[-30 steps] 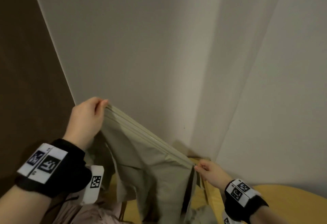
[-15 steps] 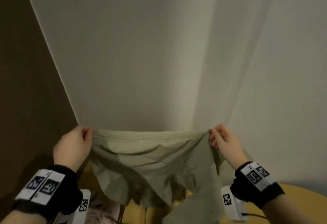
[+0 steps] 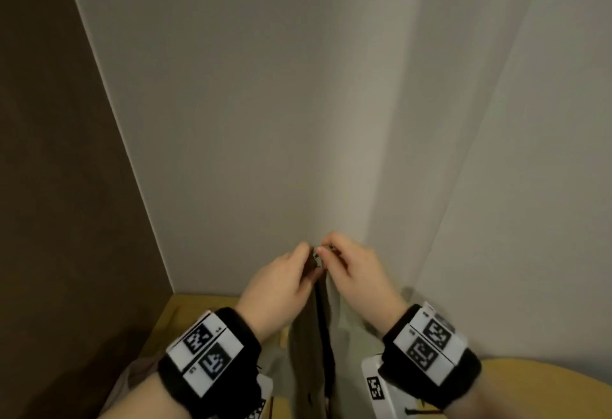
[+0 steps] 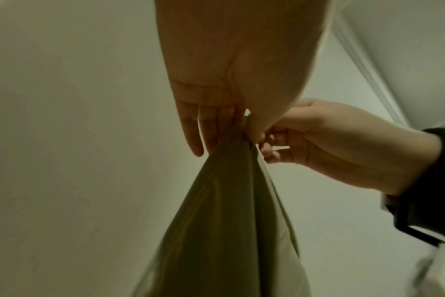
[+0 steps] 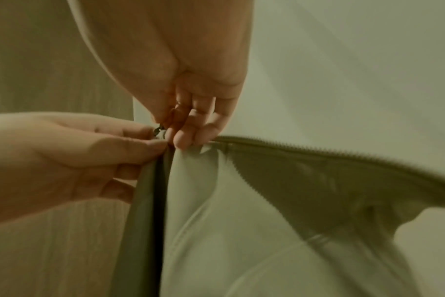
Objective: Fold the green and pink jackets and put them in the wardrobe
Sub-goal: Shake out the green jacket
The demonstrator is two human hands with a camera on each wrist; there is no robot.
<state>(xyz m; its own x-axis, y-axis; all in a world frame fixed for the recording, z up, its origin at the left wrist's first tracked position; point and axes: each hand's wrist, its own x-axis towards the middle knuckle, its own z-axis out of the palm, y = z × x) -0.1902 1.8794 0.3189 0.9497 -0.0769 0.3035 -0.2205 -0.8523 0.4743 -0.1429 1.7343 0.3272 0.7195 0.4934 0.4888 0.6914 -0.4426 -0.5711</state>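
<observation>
Both hands have come together since a moment ago, when they were wide apart. Now the left hand (image 3: 281, 281) and right hand (image 3: 356, 273) each pinch the green jacket (image 3: 311, 349) at its top, and it hangs down (only the right wrist view shows its zipper (image 5: 343, 153)). Something pink (image 3: 139, 374) peeks out at the head view's bottom left.

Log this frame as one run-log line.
phase: folding | left hand: pinches olive-green zip-front fabric jacket top edge | right hand: pinches same edge, hands together | jacket: hanging, doubled | wardrobe: not reached
</observation>
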